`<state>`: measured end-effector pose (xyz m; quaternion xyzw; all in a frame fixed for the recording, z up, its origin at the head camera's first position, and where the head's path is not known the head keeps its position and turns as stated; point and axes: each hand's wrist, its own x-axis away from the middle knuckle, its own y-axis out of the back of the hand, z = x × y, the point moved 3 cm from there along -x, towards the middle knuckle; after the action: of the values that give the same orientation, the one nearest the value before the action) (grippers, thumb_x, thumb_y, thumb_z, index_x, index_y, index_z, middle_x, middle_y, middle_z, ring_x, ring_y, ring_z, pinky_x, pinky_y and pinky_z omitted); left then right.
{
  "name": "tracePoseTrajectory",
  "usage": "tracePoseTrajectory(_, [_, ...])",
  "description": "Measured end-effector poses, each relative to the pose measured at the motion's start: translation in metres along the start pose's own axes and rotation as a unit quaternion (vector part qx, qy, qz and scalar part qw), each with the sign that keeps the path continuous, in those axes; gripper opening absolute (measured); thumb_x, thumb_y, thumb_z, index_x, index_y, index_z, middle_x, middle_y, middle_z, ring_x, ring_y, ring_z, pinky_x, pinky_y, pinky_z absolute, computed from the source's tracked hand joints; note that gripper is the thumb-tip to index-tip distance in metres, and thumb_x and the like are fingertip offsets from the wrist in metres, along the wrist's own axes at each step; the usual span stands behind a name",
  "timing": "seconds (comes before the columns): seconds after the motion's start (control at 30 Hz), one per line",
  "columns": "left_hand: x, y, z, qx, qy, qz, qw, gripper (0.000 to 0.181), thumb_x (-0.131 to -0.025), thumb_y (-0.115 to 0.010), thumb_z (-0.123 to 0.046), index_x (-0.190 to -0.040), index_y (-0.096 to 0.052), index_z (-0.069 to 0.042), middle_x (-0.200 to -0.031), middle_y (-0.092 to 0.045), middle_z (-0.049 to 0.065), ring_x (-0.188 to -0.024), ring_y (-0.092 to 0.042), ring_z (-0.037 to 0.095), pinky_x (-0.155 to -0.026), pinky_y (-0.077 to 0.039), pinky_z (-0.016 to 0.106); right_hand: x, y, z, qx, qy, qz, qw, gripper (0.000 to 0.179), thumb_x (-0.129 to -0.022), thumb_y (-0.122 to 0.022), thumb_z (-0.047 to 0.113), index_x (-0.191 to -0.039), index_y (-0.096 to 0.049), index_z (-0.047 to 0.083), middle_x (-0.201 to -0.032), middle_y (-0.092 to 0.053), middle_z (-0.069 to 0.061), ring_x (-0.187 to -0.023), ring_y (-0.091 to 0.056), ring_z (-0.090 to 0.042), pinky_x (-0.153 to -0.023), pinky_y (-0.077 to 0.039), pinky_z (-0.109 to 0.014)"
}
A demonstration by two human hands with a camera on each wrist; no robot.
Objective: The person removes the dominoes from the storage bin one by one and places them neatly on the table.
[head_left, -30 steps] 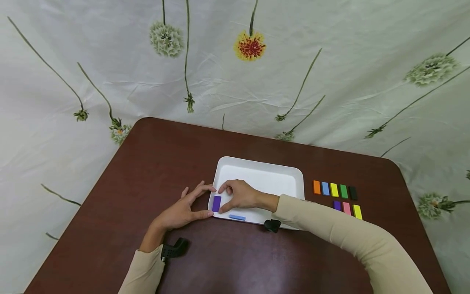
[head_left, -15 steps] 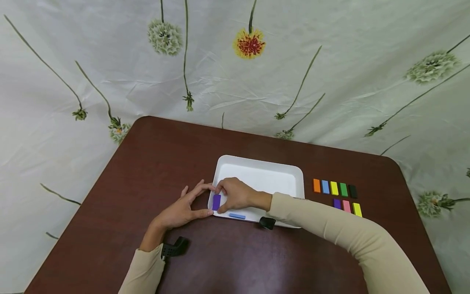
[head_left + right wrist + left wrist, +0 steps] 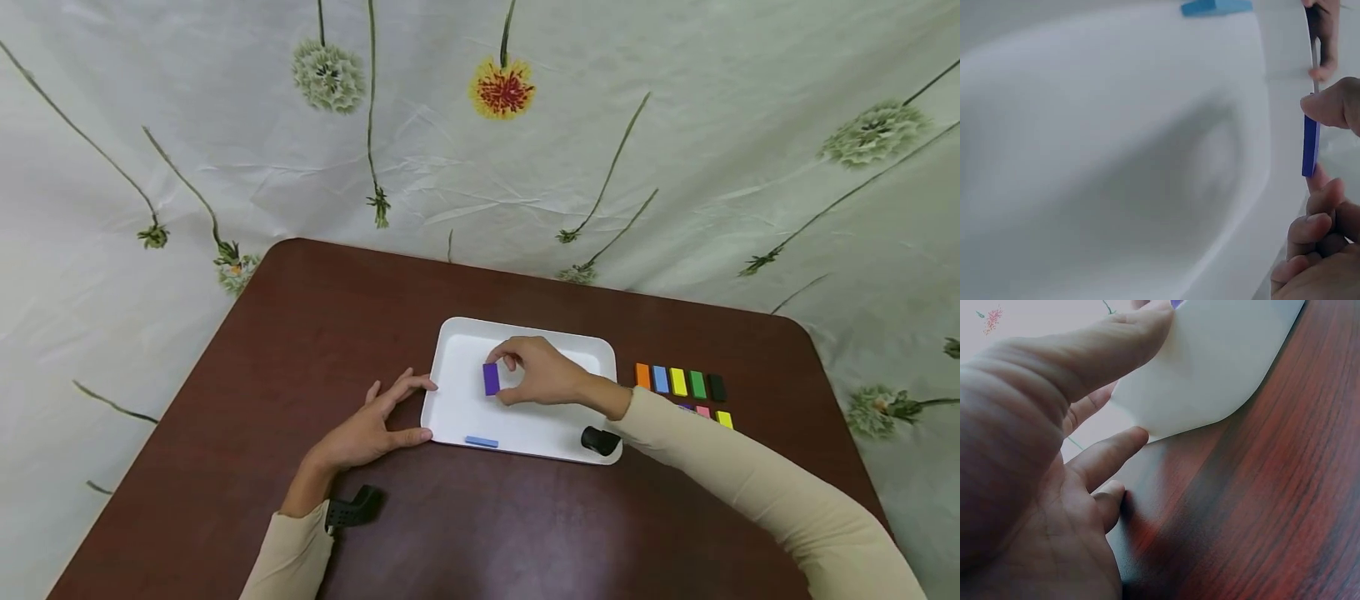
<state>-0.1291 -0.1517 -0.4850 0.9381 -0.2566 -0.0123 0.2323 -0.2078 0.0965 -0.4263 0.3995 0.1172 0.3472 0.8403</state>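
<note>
My right hand (image 3: 546,375) pinches a purple block (image 3: 491,380) by its two ends, thumb at one end and fingertips at the other. The block is over the left half of a white tray (image 3: 453,358); in the right wrist view the purple block (image 3: 1310,142) hangs above the tray wall. My left hand (image 3: 367,433) touches the tray's left side with its fingers and thumb spread. In the left wrist view those fingers (image 3: 1113,456) are fairly straight against the rim. A light blue block (image 3: 482,442) lies along the tray's near wall.
Right of the tray, a row of blocks lies on the dark red table (image 3: 337,317): orange (image 3: 642,376), blue, yellow, green (image 3: 697,385) and black. A second row with pink and yellow (image 3: 723,419) blocks is partly behind the right sleeve. A flower-patterned cloth hangs behind.
My right hand has lifted the purple block from the tray's left end and carried it right and away from me. The left hand keeps its place at the rim.
</note>
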Motion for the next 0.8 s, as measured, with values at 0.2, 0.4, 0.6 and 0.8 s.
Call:
tracePoseTrajectory(0.2, [0.001, -0.001, 0.003, -0.002, -0.001, 0.008, 1.0, 0.061, -0.083, -0.069, -0.041, -0.134, -0.039, -0.03, -0.149, -0.033, -0.003, -0.148, -0.005, 0.024, -0.11, 0.015, 0.057, 0.05, 0.041, -0.033, -0.024, -0.038, -0.055, 0.9975, 0.039, -0.071, -0.078, 0.015, -0.108, -0.063, 0.014, -0.081, -0.049, -0.009, -0.076, -0.045, -0.021, -0.063, -0.034, -0.022])
tracePoseTrajectory(0.4, [-0.001, 0.001, 0.002, 0.0, -0.005, 0.004, 1.0, 0.06, -0.083, -0.069, -0.04, -0.134, -0.039, -0.03, -0.148, -0.034, -0.003, -0.147, -0.007, 0.024, -0.111, 0.014, 0.056, 0.108, 0.074, -0.077, -0.002, -0.094, -0.109, 0.9896, 0.041, -0.076, -0.076, 0.012, -0.114, -0.061, 0.012, -0.082, -0.046, -0.009, -0.071, -0.042, -0.021, -0.058, -0.032, -0.023])
tracePoseTrajectory(0.6, [-0.001, 0.0, 0.0, 0.002, -0.009, 0.006, 0.9999, 0.059, -0.084, -0.069, -0.038, -0.134, -0.039, -0.031, -0.148, -0.035, -0.002, -0.148, -0.006, 0.025, -0.11, 0.014, 0.056, 0.155, 0.077, -0.111, 0.023, -0.149, -0.105, 0.9829, 0.045, -0.076, -0.077, 0.016, -0.116, -0.06, 0.008, -0.084, -0.048, -0.009, -0.074, -0.045, -0.019, -0.055, -0.035, -0.021])
tracePoseTrajectory(0.8, [0.0, -0.001, -0.001, 0.006, -0.003, 0.006, 1.0, 0.06, -0.084, -0.069, -0.037, -0.134, -0.039, -0.03, -0.15, -0.033, 0.0, -0.148, -0.005, 0.025, -0.111, 0.015, 0.056, 0.179, 0.066, -0.127, 0.052, -0.152, -0.082, 0.9836, 0.043, -0.072, -0.08, 0.015, -0.109, -0.061, 0.004, -0.079, -0.044, -0.001, -0.068, -0.04, -0.009, -0.054, -0.03, -0.021])
